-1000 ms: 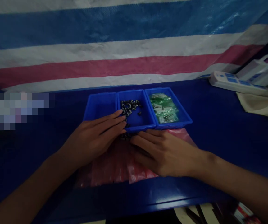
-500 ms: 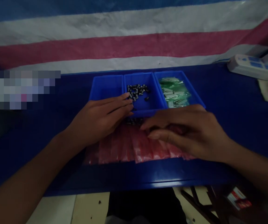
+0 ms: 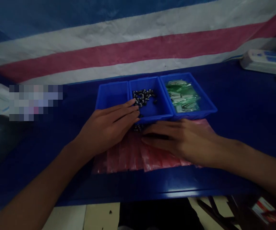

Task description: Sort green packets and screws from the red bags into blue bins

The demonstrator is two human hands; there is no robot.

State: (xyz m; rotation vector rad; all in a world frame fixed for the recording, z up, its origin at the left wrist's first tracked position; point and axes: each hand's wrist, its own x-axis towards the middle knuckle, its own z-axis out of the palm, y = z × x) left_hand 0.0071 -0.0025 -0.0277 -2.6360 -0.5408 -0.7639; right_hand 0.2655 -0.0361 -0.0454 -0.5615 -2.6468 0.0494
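My left hand (image 3: 115, 127) lies with its fingers stretched out across the front rim of the middle blue bin (image 3: 160, 105), fingertips beside a pile of small black screws (image 3: 144, 95). Below that rim, more black screws (image 3: 138, 127) sit at the top of a row of overlapping pink plastic bags (image 3: 128, 156). My right hand (image 3: 183, 139) reaches leftward over these bags, its fingers extended and a dark gap above the thumb. Its fingertips are close to the lower screws, and nothing held shows in it. The palms' undersides are hidden.
A left blue bin (image 3: 114, 94) adjoins the middle one. The right blue bin (image 3: 206, 107) contains green-tinted plastic packets (image 3: 183, 95). A white power strip (image 3: 264, 62) lies at the back right of the blue table (image 3: 80, 188). Striped sheeting (image 3: 138, 44) hangs behind.
My right hand has flattened and come down lower over the bags, its fingertips reaching left toward the lower screws. My left hand keeps its place at the middle bin. The view has shifted slightly.
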